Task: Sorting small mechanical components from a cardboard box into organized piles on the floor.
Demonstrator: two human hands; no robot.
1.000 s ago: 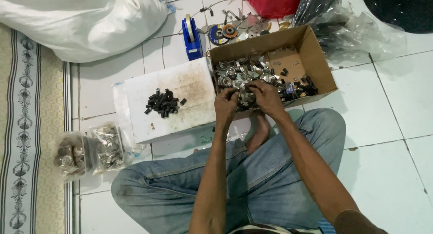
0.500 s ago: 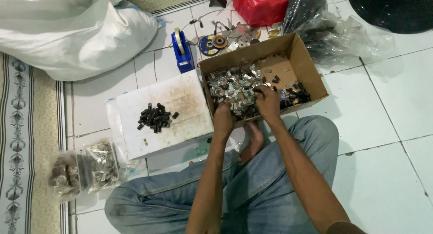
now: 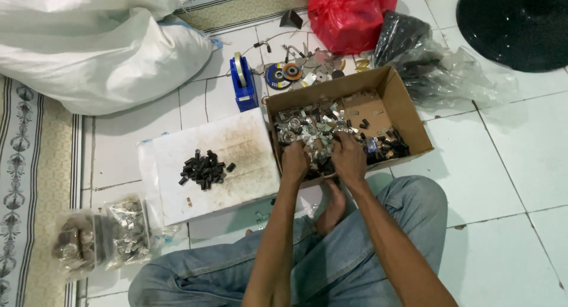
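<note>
Since half a second ago our view has slid so the cardboard box [image 3: 408, 115] sits nearer the middle of the frame, while both our hands have stayed at its near edge, buried in the same heap. Compared with a second ago the hands have barely shifted.

We have the left hand [image 3: 294, 160] and the right hand [image 3: 349, 159] side by side, close but apart, palms down on the pile of small metal pieces [image 3: 307, 129] that fills the left half of the box. Little black parts [image 3: 390, 146] lie in its right corner. Fingers of both hands are curled down into the pile; whether they are pinching a piece we cannot tell, since the knuckles hide the tips.

By our judgement these pieces are hard, stiff and light one by one, slick and perhaps sharp-edged, so they are best taken singly by the flat sides between thumb and forefinger.

Both forearms run straight forward from our lap over the crossed legs in jeans [image 3: 408, 224], wrists slightly bent down, a bare foot [image 3: 331, 206] below them.

Left of the box, a white board [image 3: 236, 141] on the tiled floor [image 3: 509, 165] carries a small heap of black parts [image 3: 203, 170].
</note>
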